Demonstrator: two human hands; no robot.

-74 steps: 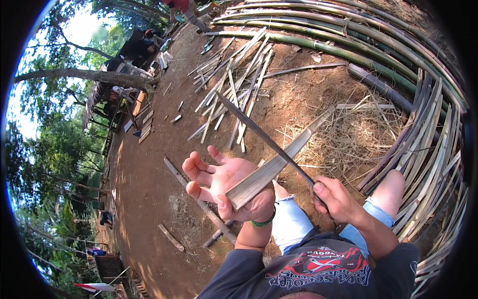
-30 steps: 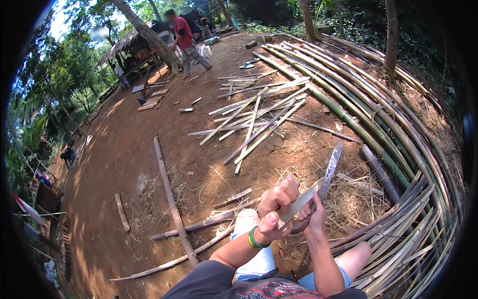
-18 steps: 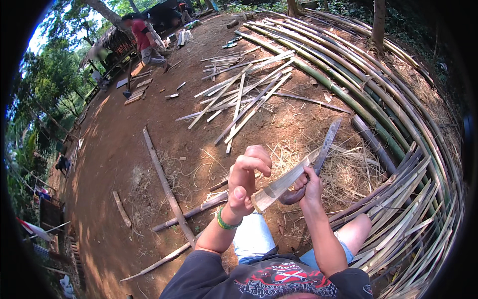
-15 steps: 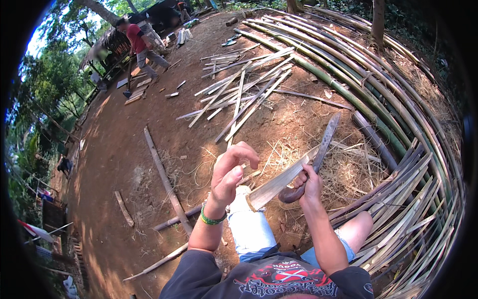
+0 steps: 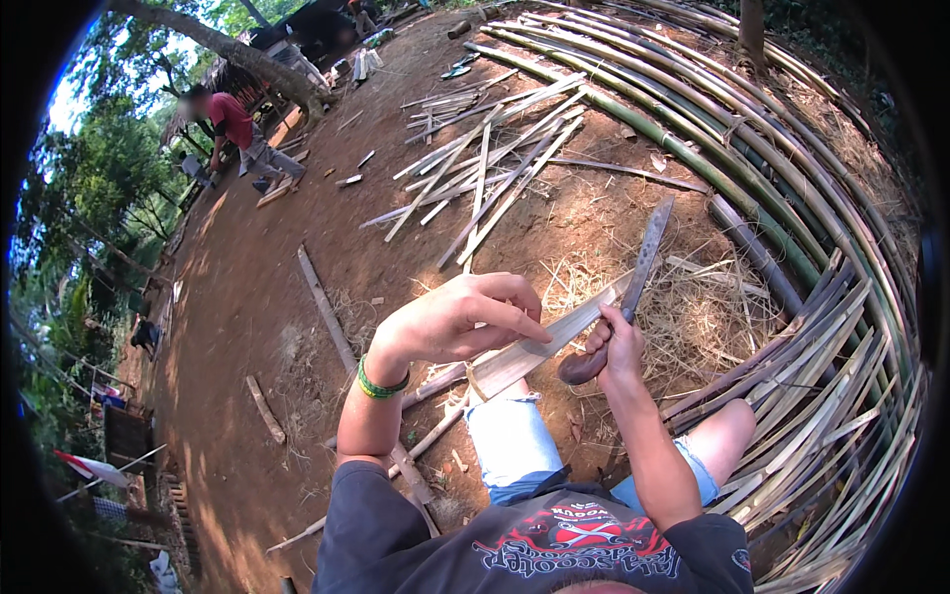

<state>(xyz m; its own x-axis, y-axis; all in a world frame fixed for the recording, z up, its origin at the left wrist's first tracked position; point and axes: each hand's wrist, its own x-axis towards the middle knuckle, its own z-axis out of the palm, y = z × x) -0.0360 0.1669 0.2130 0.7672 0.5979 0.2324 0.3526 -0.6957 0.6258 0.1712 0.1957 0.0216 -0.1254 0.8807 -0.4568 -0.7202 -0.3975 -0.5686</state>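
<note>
My right hand [image 5: 619,346] is wrapped round the curved wooden handle of a machete [image 5: 650,259], its dark, worn blade pointing up and away from me. A flat, pale split of bamboo [image 5: 515,362] slants over my thigh, its far end reaching the blade near the handle. Above that split, my left hand [image 5: 465,319] is bent at the wrist, fingers apart and curved downward. One fingertip is at the bamboo's upper face; whether it touches I cannot tell. A green woven band [image 5: 383,379] circles the left wrist.
Long bamboo poles [image 5: 693,158] curve along the right. Thin split strips [image 5: 792,426] are heaped by my right knee, and pale slats [image 5: 485,168] lie ahead. Shavings [image 5: 712,327] cover nearby soil. A wooden pole [image 5: 327,307] lies left. A person in red [image 5: 233,121] bends at far left.
My left hand has swung from raised, palm toward me, to over the bamboo split with fingers down. The right hand still grips the machete. The person in red has moved left and bent over.
</note>
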